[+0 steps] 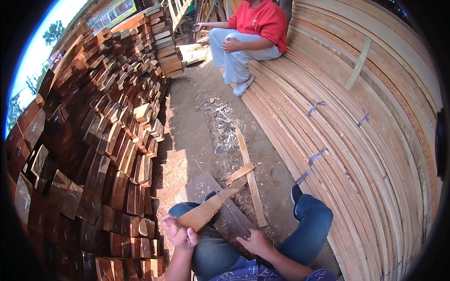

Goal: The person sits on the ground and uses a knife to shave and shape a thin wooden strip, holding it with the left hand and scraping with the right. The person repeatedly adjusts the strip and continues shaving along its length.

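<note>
My left hand (181, 232) is closed round the wide near end of a pale, tapering piece of wood (204, 213), which slants up to the right over my thigh. My right hand (255, 242) grips the near end of a long thin blade (214, 189), seen almost edge-on. The blade lies across the wood piece, pointing up and to the left. Whether it is a saw or a long knife I cannot tell, and my fingers hide its handle. Beneath them a dark board (232, 216) rests at a slant between my legs.
A long wood strip (249, 180) and a short offcut (240, 173) lie crossed on the ground ahead, near shavings (226, 136). Stacked timber blocks (112, 140) rise on the left. Long planks (323, 126), partly tied, fill the right. A person in red (259, 23) sits on them.
</note>
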